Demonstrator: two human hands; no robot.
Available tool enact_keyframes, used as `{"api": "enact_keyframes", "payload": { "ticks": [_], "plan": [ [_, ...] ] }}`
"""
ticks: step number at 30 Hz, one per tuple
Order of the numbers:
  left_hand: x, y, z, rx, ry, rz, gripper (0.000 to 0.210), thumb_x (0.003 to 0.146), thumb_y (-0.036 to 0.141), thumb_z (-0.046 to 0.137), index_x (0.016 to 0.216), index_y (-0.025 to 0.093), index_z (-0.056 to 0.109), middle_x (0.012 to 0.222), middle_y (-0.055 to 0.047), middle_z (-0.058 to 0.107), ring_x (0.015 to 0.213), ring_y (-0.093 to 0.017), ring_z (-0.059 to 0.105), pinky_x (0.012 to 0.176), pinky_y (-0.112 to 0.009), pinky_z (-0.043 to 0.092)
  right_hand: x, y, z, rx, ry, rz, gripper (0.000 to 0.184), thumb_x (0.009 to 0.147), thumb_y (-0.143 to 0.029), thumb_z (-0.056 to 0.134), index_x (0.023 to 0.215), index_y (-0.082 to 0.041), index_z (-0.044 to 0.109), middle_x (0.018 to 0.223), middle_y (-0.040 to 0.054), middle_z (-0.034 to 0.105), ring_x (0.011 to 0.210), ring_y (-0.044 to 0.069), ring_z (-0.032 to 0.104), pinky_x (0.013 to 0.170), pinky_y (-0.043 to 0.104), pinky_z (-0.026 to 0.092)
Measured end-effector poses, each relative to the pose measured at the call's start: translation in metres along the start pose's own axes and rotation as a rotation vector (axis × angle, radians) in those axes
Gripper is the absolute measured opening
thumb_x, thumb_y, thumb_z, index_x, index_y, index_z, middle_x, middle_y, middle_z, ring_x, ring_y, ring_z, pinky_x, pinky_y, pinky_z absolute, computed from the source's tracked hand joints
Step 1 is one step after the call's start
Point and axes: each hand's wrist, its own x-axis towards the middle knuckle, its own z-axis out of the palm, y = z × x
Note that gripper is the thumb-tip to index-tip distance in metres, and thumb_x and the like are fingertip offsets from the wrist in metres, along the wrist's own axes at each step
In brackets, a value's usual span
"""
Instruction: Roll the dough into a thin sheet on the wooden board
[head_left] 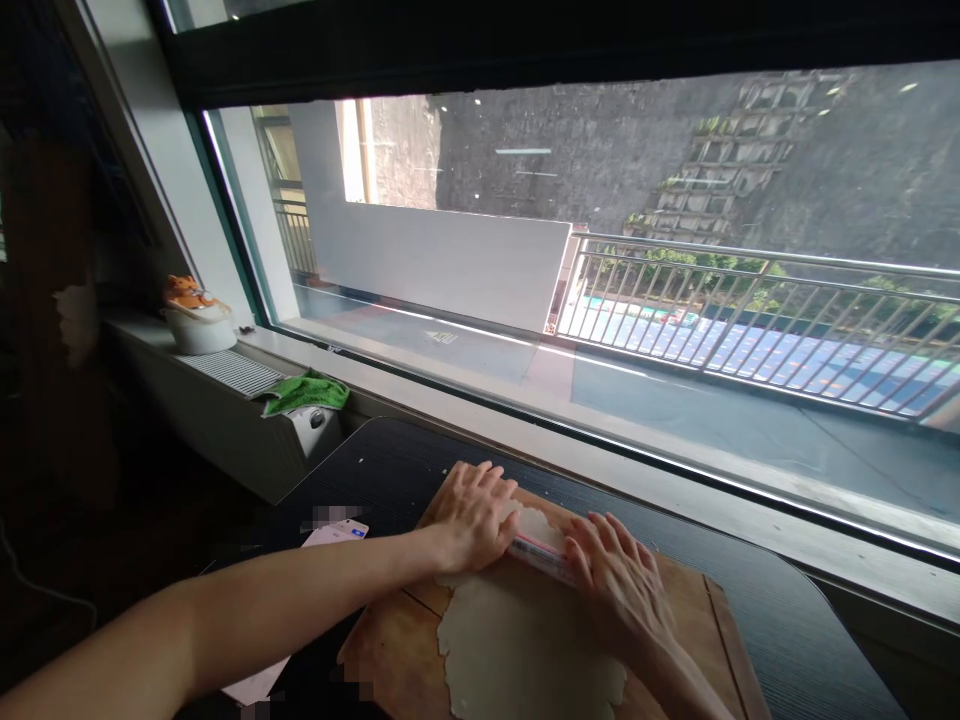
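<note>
A wide, thin sheet of pale dough [525, 640] with ragged edges lies on a wooden board [397, 650]. Across its far part rests a narrow, see-through cylinder [541, 558] with a red line along it, used like a rolling pin; its exact kind I cannot make out. My left hand [474, 515] lies over its left end, fingers stretched forward and palm down. Over the right end, my right hand [619, 575] is laid the same way, fingers extended and slightly apart. Both hands cover the cylinder's ends. A little dough shows beyond it.
The board is on a dark table [795, 620] beside a window. Left of it lies a pale sheet or card [330, 535], partly under my left forearm. A green cloth [307, 392] and a white pot with an orange toy [199, 320] sit on the radiator [232, 372].
</note>
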Motion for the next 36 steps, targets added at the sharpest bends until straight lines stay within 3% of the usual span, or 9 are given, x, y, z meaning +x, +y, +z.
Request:
{"api": "enact_keyframes", "payload": {
  "ticks": [4,9,14,17,21,25,29,32,36],
  "plan": [
    [0.024,-0.001,-0.002,-0.013,0.010,-0.043,0.054,0.095,0.043,0.042,0.143,0.019,0.052,0.154,-0.013,0.047,0.146,-0.031,0.034,0.121,-0.056,0.023,0.025,0.002,-0.004,0.001,0.074,0.022,0.051,0.100,-0.040,0.033,0.141,-0.022,0.058,0.152,0.0106,0.051,0.147,0.028,0.034,0.117,0.049,0.030],
    [0.067,-0.002,-0.012,-0.003,-0.084,-0.191,0.061,0.092,0.043,0.045,0.147,0.015,0.044,0.152,-0.017,0.047,0.147,-0.030,0.033,0.121,-0.056,0.023,0.066,0.004,-0.023,0.057,-0.098,0.228,0.055,0.101,-0.042,0.032,0.146,-0.019,0.050,0.154,0.0135,0.046,0.143,0.030,0.040,0.111,0.049,0.036],
    [0.024,-0.003,-0.004,-0.014,-0.061,-0.066,0.056,0.095,0.046,0.042,0.143,0.019,0.052,0.151,-0.014,0.050,0.145,-0.034,0.036,0.119,-0.058,0.027,0.022,0.000,-0.018,-0.041,-0.108,-0.023,0.040,0.100,-0.039,0.037,0.127,-0.033,0.065,0.147,0.0066,0.055,0.142,0.030,0.040,0.108,0.048,0.039],
    [0.007,-0.004,0.002,-0.004,0.034,0.007,0.051,0.098,0.045,0.040,0.140,0.023,0.056,0.148,-0.011,0.054,0.143,-0.033,0.038,0.120,-0.055,0.025,0.008,-0.001,-0.011,-0.020,-0.052,-0.006,0.045,0.102,-0.040,0.029,0.127,-0.033,0.065,0.142,0.0063,0.058,0.141,0.027,0.042,0.109,0.044,0.039],
    [0.040,-0.005,-0.002,0.003,0.036,-0.066,0.052,0.095,0.042,0.046,0.142,0.022,0.051,0.151,-0.011,0.050,0.145,-0.029,0.036,0.122,-0.052,0.024,0.041,0.002,-0.015,0.021,-0.039,0.096,0.049,0.101,-0.041,0.033,0.141,-0.024,0.057,0.152,0.0110,0.049,0.146,0.027,0.036,0.113,0.046,0.035],
    [0.070,-0.006,-0.009,0.003,-0.011,-0.152,0.059,0.094,0.042,0.045,0.147,0.015,0.043,0.153,-0.015,0.047,0.148,-0.029,0.032,0.123,-0.052,0.022,0.068,0.004,-0.024,0.083,-0.055,0.226,0.052,0.101,-0.041,0.035,0.144,-0.021,0.054,0.151,0.0144,0.049,0.142,0.029,0.040,0.110,0.048,0.038],
    [0.041,-0.007,-0.004,-0.023,-0.083,-0.115,0.061,0.094,0.045,0.044,0.148,0.016,0.046,0.154,-0.015,0.047,0.147,-0.033,0.033,0.120,-0.058,0.024,0.037,0.000,-0.017,0.047,-0.061,0.112,0.047,0.101,-0.043,0.035,0.139,-0.028,0.059,0.149,0.0110,0.053,0.143,0.029,0.041,0.108,0.048,0.039],
    [0.013,-0.007,0.003,-0.012,-0.014,-0.042,0.053,0.097,0.046,0.039,0.140,0.020,0.055,0.149,-0.012,0.054,0.144,-0.033,0.038,0.120,-0.058,0.025,0.009,-0.003,-0.007,-0.021,0.015,0.035,0.049,0.102,-0.042,0.031,0.138,-0.028,0.061,0.150,0.0091,0.054,0.146,0.028,0.038,0.113,0.046,0.035],
    [0.027,-0.007,0.001,0.005,0.004,-0.045,0.051,0.095,0.043,0.043,0.139,0.021,0.055,0.148,-0.011,0.054,0.143,-0.032,0.038,0.120,-0.057,0.027,0.023,-0.001,-0.009,0.011,0.009,0.061,0.052,0.101,-0.042,0.031,0.143,-0.023,0.056,0.152,0.0093,0.051,0.147,0.027,0.035,0.115,0.046,0.033]
  ]
}}
